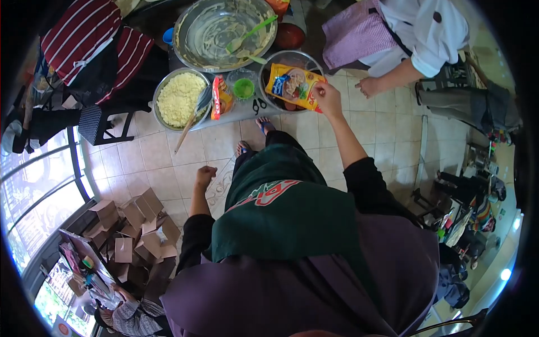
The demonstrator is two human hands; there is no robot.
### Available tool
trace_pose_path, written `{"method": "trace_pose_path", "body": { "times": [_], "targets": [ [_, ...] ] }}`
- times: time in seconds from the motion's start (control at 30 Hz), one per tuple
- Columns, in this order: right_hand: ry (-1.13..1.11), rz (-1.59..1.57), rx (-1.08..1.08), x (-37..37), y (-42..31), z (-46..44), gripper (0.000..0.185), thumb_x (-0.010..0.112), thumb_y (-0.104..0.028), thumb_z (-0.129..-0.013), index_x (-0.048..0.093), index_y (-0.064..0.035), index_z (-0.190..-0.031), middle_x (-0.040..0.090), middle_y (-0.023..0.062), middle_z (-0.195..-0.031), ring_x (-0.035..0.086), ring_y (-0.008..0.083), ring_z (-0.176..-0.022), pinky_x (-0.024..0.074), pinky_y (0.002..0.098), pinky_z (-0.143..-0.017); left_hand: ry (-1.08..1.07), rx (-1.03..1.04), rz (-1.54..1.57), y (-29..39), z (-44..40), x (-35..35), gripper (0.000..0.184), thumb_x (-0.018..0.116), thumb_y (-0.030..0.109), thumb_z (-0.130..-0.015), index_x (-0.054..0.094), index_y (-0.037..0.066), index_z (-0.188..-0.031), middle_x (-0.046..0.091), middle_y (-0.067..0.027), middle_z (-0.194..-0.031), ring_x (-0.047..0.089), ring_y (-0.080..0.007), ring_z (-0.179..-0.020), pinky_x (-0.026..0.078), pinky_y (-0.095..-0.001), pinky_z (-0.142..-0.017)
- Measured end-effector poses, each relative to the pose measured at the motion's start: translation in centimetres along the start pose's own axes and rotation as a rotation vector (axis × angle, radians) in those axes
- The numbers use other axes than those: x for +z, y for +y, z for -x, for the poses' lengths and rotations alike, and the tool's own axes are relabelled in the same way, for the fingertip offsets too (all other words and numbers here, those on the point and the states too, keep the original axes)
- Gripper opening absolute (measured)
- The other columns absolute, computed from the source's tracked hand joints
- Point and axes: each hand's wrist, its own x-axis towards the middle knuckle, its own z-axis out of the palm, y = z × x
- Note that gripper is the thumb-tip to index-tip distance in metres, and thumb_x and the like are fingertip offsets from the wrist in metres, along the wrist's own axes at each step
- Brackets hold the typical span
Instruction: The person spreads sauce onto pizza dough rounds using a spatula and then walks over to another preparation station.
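Observation:
My right hand is closed on the edge of a yellow food packet with a picture of food on it. The packet is over a metal bowl, hiding much of what is inside. My left hand hangs low over the floor, fingers curled in, with nothing visible in it. Left of the bowl are black-handled scissors, a green cup and a second red and yellow packet. A bowl of pale yellow crumbly food stands farther left, with a wooden-handled utensil leaning over its rim.
A large batter-smeared basin holds a green spatula. One person in a striped apron stands at the left; another in a white top is at the right. Cardboard boxes and a stool are on the left.

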Motion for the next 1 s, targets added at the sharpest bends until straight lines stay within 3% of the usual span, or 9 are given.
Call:
{"method": "trace_pose_path", "body": {
  "times": [0.13,0.27,0.33,0.47,0.8,0.87,1.0],
  "targets": [
    [-0.043,0.268,0.088,0.2,7.9,9.7,0.01,0.065,-0.015,-0.071,0.064,-0.0054,-0.074,0.062,0.0133,-0.075,0.061,0.0291,-0.072,0.0488,0.037,-0.066,-0.033,0.022,-0.11,0.7,-1.2,-0.3,0.019,0.069,0.018,-0.076,0.065,0.0,-0.075,0.062,-0.0056,-0.065,0.055,-0.0125,-0.06,0.044,-0.0268,-0.059],
    [-0.358,0.493,0.325,1.1,15.7,21.4,0.013,0.071,-0.017,-0.064,0.064,-0.0089,-0.073,0.063,0.0122,-0.078,0.059,0.0292,-0.08,0.0475,0.0393,-0.072,-0.091,0.078,-0.196,2.3,-1.8,1.1,0.023,0.07,0.022,-0.077,0.066,-0.001,-0.077,0.064,-0.0078,-0.067,0.059,-0.0136,-0.061,0.047,-0.0279,-0.06],
    [-0.509,0.535,0.395,0.0,14.5,25.4,0.016,0.072,-0.018,-0.063,0.064,-0.0088,-0.074,0.063,0.0131,-0.081,0.058,0.0298,-0.086,0.0471,0.0393,-0.076,-0.16,0.118,-0.228,3.2,-2.0,2.2,0.024,0.069,0.022,-0.077,0.067,-0.001,-0.078,0.065,-0.009,-0.066,0.059,-0.0132,-0.06,0.046,-0.0281,-0.058],
    [-0.487,0.477,0.522,-0.5,13.4,29.0,0.02,0.073,-0.02,-0.063,0.064,-0.0081,-0.076,0.063,0.0138,-0.082,0.057,0.0306,-0.09,0.0467,0.0383,-0.079,-0.234,0.2,-0.339,4.0,-2.7,3.4,0.031,0.065,0.029,-0.081,0.069,-0.001,-0.078,0.065,-0.0086,-0.064,0.06,-0.0146,-0.06,0.047,-0.0278,-0.061],
    [-0.147,0.252,0.416,-0.6,14.8,23.6,0.023,0.072,-0.023,-0.065,0.062,-0.007,-0.079,0.06,0.0153,-0.081,0.055,0.0299,-0.087,0.0461,0.0392,-0.076,-0.153,0.193,-0.452,7.6,-3.3,5.3,0.045,0.052,0.042,-0.087,0.07,0.003,-0.074,0.064,-0.0104,-0.06,0.061,-0.0181,-0.059,0.049,-0.0317,-0.063],
    [-0.122,0.24,0.409,-1.9,15.7,23.0,0.023,0.071,-0.023,-0.066,0.062,-0.0073,-0.079,0.059,0.016,-0.081,0.055,0.0301,-0.087,0.046,0.0392,-0.076,-0.136,0.143,-0.4,7.7,-3.7,6.6,0.043,0.057,0.045,-0.083,0.068,0.003,-0.076,0.064,-0.0116,-0.062,0.062,-0.018,-0.059,0.049,-0.0334,-0.061],
    [-0.094,0.215,0.395,-6.4,19.6,22.9,0.021,0.07,-0.023,-0.067,0.062,-0.0075,-0.078,0.058,0.0171,-0.081,0.055,0.0319,-0.086,0.0462,0.0395,-0.076,-0.02,0.262,-0.536,7.5,-5.0,11.3,0.038,0.07,0.041,-0.072,0.062,0.004,-0.077,0.063,-0.0107,-0.063,0.061,-0.0196,-0.058,0.049,-0.0347,-0.06]
  ]
}}
